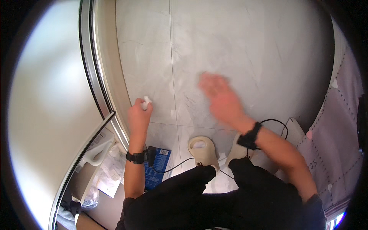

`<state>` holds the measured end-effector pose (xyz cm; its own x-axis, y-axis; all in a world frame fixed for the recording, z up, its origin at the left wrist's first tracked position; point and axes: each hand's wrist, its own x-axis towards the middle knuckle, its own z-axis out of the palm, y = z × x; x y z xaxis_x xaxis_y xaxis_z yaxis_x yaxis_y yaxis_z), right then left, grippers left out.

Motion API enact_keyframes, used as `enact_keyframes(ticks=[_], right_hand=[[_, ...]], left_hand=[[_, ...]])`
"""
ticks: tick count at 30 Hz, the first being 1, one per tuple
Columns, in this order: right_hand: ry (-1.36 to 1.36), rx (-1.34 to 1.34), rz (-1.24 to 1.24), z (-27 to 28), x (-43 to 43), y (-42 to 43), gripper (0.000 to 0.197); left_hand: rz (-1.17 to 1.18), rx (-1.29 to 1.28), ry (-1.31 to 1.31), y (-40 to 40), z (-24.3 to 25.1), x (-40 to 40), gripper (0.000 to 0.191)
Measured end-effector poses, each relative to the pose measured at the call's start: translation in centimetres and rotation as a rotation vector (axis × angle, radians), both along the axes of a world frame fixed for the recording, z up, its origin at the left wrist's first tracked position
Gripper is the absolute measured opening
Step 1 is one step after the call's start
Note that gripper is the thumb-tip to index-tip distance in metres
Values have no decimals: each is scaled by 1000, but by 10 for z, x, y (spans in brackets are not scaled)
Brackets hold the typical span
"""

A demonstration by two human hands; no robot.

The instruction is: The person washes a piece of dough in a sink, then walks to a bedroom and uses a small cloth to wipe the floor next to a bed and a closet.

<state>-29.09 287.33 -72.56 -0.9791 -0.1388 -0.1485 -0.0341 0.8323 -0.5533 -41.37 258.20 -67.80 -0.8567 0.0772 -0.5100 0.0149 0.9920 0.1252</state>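
Observation:
Between the thumb and fingers of my left hand [139,115] is a small white object [146,102], too little of it showing to name it surely. That hand is over the marble-look floor tile [149,74], close to the cabinet's base. Farther right, my right hand [220,96] is above the same floor, blurred by motion. Nothing can be made out in it, and its finger pose is unclear. A black strap with a device sits on each wrist.
Beige slippers [204,151] are on my feet, with black cables around them. A blue box [158,166] lies beside my left forearm. At left, a sliding door [51,86] stands by a cabinet holding plastic bags [110,165]. Pinkish quilted fabric [330,126] hangs at right.

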Motion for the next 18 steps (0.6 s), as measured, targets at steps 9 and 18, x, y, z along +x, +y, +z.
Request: enact_keyframes(ticks=[9, 18], right_hand=[[85, 416, -522, -20, 21, 146, 78], [-17, -146, -133, 8, 37, -2, 78]], left_hand=[[-25, -127, -13, -43, -32, 16, 26], [-127, -286, -165, -27, -50, 20, 33]])
